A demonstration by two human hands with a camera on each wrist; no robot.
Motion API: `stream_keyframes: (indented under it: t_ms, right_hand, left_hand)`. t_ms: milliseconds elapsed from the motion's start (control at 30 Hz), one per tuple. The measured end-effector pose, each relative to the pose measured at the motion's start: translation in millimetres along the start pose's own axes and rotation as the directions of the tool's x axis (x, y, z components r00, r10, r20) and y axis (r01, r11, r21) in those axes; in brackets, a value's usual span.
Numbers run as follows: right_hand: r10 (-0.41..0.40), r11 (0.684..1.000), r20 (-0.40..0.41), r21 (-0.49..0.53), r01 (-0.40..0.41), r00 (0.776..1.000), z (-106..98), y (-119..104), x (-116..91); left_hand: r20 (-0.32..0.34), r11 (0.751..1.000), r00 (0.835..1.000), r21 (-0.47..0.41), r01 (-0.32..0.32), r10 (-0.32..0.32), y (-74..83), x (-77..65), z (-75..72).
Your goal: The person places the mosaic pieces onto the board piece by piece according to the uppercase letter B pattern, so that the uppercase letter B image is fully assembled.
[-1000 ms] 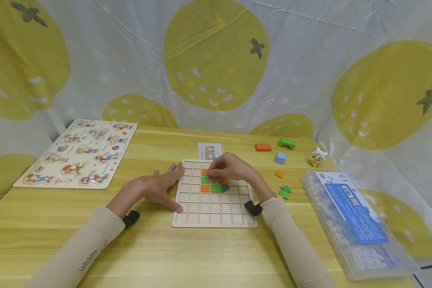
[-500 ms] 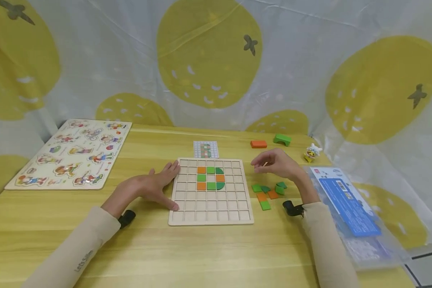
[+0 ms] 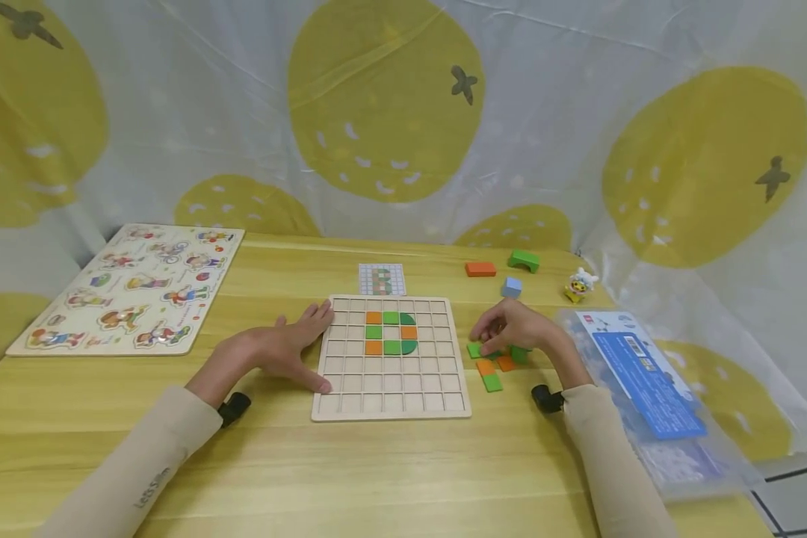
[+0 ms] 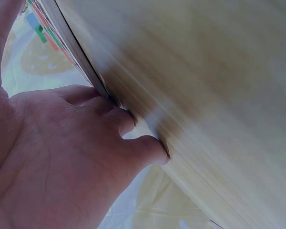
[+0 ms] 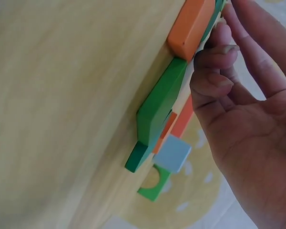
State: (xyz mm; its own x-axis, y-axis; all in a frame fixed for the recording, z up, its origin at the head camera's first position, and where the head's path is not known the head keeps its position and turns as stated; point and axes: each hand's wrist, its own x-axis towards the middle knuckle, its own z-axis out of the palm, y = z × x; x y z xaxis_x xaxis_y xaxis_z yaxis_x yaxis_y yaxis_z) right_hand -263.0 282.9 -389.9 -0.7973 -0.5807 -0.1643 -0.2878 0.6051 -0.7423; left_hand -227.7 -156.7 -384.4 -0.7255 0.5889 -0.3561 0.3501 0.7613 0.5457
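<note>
My left hand (image 3: 284,351) lies with spread fingers along the left edge of the wooden grid board (image 3: 390,405), thumb near its lower corner. Several orange, light green and dark green tiles form a ring in the board's squares, among them an orange tile (image 3: 373,347) and a rounded dark green tile (image 3: 409,347). My right hand (image 3: 521,329) is low over loose tiles right of the board, thumb and fingers bent and apart, tips at a light green tile (image 3: 474,350). An orange tile (image 5: 190,28) and green tile (image 5: 162,100) show beside its fingers in the right wrist view.
A printed pattern card (image 3: 382,279) lies behind the board. Red (image 3: 480,270), blue (image 3: 511,288) and green arch (image 3: 524,260) blocks and a small figurine (image 3: 579,285) stand back right. A clear plastic case (image 3: 686,467) is at right, a picture puzzle (image 3: 128,291) at left.
My right hand has left the tile ring on the board, moved right, then lowered over the loose tiles. A rounded dark green tile shows at the ring's upper right. My left hand stays put.
</note>
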Motion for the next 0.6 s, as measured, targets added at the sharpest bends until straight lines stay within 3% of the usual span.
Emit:
stream_keyframes:
  t_ms: [300, 600]
  right_hand:
    - [0.071, 0.997, 0.017, -0.045, -0.07, 0.997, 3.0, -2.1, 2.2]
    - [0.054, 0.996, 0.01, -0.079, -0.053, 0.998, 3.3, -7.8, 2.6]
  left_hand:
    - [0.006, 1.0, 1.0, 0.009, 0.016, -0.016, 1.6, 2.7, 0.1]
    - [0.01, 1.0, 1.0, -0.008, -0.001, 0.001, 0.9, 1.9, 0.0]
